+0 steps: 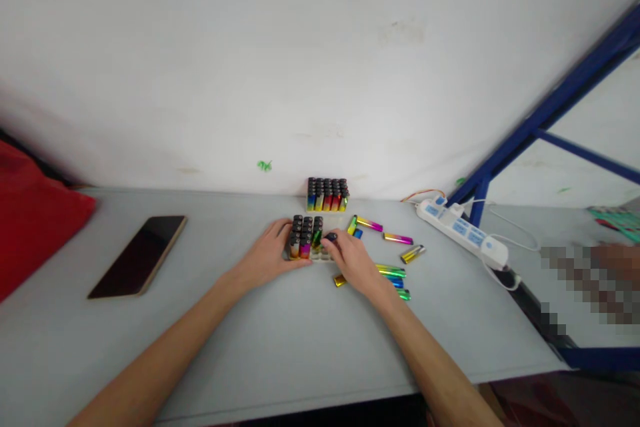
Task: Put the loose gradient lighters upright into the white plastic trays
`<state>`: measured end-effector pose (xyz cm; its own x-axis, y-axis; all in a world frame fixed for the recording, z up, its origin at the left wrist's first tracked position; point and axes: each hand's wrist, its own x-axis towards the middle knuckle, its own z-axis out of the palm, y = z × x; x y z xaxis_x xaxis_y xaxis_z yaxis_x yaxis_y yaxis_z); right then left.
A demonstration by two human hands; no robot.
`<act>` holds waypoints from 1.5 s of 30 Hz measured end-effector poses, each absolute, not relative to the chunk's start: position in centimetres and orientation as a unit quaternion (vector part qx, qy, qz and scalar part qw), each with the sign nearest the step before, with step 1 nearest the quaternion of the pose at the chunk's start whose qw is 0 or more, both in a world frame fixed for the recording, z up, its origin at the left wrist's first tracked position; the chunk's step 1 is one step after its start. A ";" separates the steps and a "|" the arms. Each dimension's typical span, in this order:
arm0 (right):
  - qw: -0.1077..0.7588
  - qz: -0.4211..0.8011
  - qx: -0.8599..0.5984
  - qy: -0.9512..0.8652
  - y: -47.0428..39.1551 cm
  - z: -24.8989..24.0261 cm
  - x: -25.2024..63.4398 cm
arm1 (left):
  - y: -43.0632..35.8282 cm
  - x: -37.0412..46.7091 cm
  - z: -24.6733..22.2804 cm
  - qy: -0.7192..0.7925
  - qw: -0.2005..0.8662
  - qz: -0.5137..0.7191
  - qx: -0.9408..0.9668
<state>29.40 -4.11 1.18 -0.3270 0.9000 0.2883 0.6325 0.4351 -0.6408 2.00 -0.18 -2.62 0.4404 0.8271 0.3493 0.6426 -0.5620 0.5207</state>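
Note:
A pale tray holds several upright lighters with black tops, filling its left side, while part of its right side shows bare slots. My left hand wraps round the tray's left end, thumb along the front edge. Over the tray's right part, my right hand pinches a dark-topped lighter; its body is mostly hidden by the fingers. Loose shiny lighters in pink, yellow, green and blue lie to the right, some partly behind my right hand and wrist.
A second full block of lighters stands behind, by the wall. A phone and a red bag are on the left. At the right are a white power strip with cables, a blue metal frame and another person's blurred hand.

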 end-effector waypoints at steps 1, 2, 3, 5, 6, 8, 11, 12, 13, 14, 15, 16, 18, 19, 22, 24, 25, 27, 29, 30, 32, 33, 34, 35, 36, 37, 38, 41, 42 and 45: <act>0.303 0.206 -0.488 -0.792 -4.1 1.3 29.2 | -0.2 2.0 -2.6 0.439 0.158 0.292 0.835; 0.291 0.196 -0.490 -0.798 -4.0 1.4 29.0 | -0.2 1.9 -2.6 0.438 0.158 0.292 0.836; 0.278 0.185 -0.492 -0.804 -4.0 1.5 28.8 | -0.2 1.9 -2.5 0.437 0.158 0.293 0.835; 0.251 0.162 -0.490 -0.819 -4.1 2.0 28.4 | -0.2 1.8 -2.6 0.436 0.157 0.296 0.835; 0.235 0.150 -0.489 -0.826 -4.2 2.2 28.1 | -0.2 1.8 -2.6 0.435 0.155 0.296 0.836; 0.198 0.119 -0.499 -0.835 -4.5 2.6 27.6 | -0.1 1.8 -2.7 0.433 0.151 0.298 0.837; 0.144 0.062 -0.539 -0.828 -5.1 3.1 26.8 | 0.1 1.7 -3.0 0.431 0.142 0.303 0.838; 0.132 0.053 -0.545 -0.826 -5.2 3.2 26.8 | 0.2 1.7 -3.0 0.430 0.140 0.302 0.839; 0.128 0.052 -0.543 -0.828 -5.3 3.3 26.9 | 0.2 1.6 -3.1 0.429 0.139 0.299 0.841; 0.133 0.058 -0.534 -0.833 -5.2 3.4 27.3 | 0.2 1.6 -3.1 0.428 0.139 0.297 0.842; 0.149 0.069 -0.525 -0.835 -5.1 3.5 27.9 | 0.2 1.6 -3.1 0.428 0.140 0.294 0.843; 0.173 0.078 -0.520 -0.833 -4.9 3.5 28.8 | 0.2 1.5 -3.2 0.429 0.141 0.293 0.843; 0.239 0.090 -0.533 -0.807 -4.3 3.3 31.3 | 0.3 1.5 -3.2 0.433 0.142 0.293 0.840; 0.269 0.090 -0.549 -0.786 -3.9 3.1 32.8 | 0.3 1.5 -3.3 0.435 0.142 0.294 0.839; 0.330 0.083 -0.588 -0.734 -2.9 2.1 37.2 | 0.3 1.4 -3.4 0.438 0.140 0.296 0.837; 0.345 0.074 -0.599 -0.719 -2.4 1.4 39.3 | 0.3 1.4 -3.5 0.438 0.140 0.296 0.837; 0.349 0.070 -0.601 -0.715 -2.3 1.0 40.0 | 0.3 1.4 -3.6 0.439 0.140 0.297 0.837; 0.354 0.058 -0.604 -0.712 -2.1 0.6 40.8 | 0.3 1.4 -3.7 0.440 0.141 0.299 0.835; 0.358 0.031 -0.604 -0.711 -1.9 0.3 40.8 | 0.3 1.5 -3.7 0.439 0.143 0.302 0.834; 0.356 0.016 -0.601 -0.716 -1.8 0.3 40.6 | 0.3 1.5 -3.7 0.439 0.144 0.303 0.834; 0.331 0.003 -0.588 -0.738 -1.7 0.3 40.1 | 0.3 1.5 -3.6 0.436 0.146 0.306 0.833; 0.307 0.008 -0.582 -0.753 -1.7 0.3 39.8 | 0.3 1.5 -3.6 0.436 0.146 0.307 0.833; 0.278 0.022 -0.580 -0.766 -1.7 0.2 39.6 | 0.3 1.5 -3.5 0.435 0.147 0.307 0.833; 0.249 0.040 -0.581 -0.774 -1.8 0.2 39.4 | 0.3 1.5 -3.5 0.436 0.148 0.306 0.834; 0.226 0.057 -0.587 -0.775 -2.0 0.1 39.4 | 0.3 1.5 -3.5 0.436 0.148 0.304 0.834; 0.210 0.069 -0.595 -0.773 -2.2 0.0 39.4 | 0.3 1.6 -3.5 0.437 0.148 0.303 0.834; 0.203 0.077 -0.602 -0.768 -2.4 -0.1 39.6 | 0.3 1.6 -3.5 0.437 0.148 0.303 0.834; 0.217 0.076 -0.605 -0.763 -2.7 -0.5 40.2 | 0.3 1.5 -3.7 0.437 0.147 0.306 0.833; 0.230 0.072 -0.602 -0.762 -2.7 -0.6 40.3 | 0.3 1.5 -3.7 0.438 0.147 0.306 0.833; 0.277 0.063 -0.587 -0.758 -1.8 -0.5 40.1 | 0.2 1.4 -3.7 0.440 0.149 0.304 0.832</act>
